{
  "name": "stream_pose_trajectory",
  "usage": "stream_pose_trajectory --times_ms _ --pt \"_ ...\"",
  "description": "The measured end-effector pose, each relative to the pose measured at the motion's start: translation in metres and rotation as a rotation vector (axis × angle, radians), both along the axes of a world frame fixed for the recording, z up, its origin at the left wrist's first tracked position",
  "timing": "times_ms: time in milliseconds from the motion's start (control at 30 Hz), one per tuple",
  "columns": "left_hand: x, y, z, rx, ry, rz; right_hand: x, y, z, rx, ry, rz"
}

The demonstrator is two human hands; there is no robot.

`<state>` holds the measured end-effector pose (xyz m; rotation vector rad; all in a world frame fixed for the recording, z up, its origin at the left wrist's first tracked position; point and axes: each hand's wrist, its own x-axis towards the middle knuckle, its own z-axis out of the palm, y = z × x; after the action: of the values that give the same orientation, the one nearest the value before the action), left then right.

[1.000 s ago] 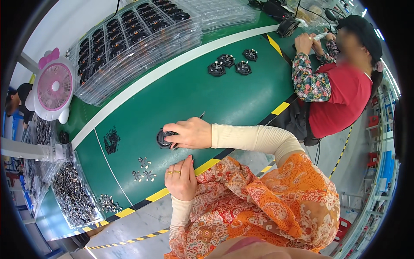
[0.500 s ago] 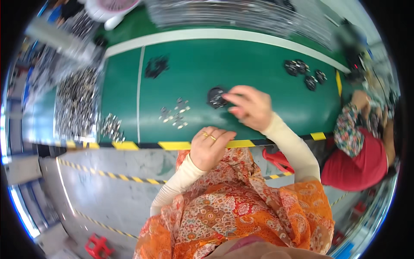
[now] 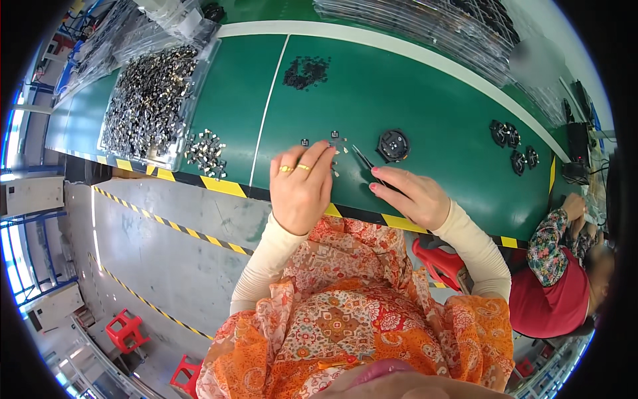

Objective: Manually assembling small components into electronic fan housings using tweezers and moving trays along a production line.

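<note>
Green table [image 3: 425, 86] w/ white lines and a striped near edge runs across your view. Your left hand [image 3: 302, 189] lies flat, fingers [image 3: 319, 156] spread, tips on the small metal bits [image 3: 335, 149]. Your right hand [image 3: 409, 193] pinches tweezers [image 3: 362, 157], long axis pointing up-left toward those bits. Black disc [image 3: 393, 145] sits just right of the tweezer tip, nearer your right hand. Parts tray [image 3: 149, 106] far left.

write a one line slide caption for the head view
Seated at a green bench, the left hand touches small metal parts while the right hand holds tweezers beside a round black part.
</note>
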<state>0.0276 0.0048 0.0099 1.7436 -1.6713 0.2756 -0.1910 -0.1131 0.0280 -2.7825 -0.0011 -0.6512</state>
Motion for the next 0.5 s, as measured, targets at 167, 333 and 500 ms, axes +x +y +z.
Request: stream_pose_trajectory --times_ms 167,333,500 --pt "0.003 -0.008 -0.006 0.096 -0.060 -0.074 0.013 -0.011 -0.004 -0.071 0.042 0.067" --pt "0.003 -0.009 -0.006 0.104 -0.050 -0.070 0.023 -0.021 -0.007 -0.161 0.032 0.109" --pt "0.000 -0.009 0.000 0.090 -0.007 -0.050 0.026 -0.027 -0.010 -0.261 0.034 0.141"
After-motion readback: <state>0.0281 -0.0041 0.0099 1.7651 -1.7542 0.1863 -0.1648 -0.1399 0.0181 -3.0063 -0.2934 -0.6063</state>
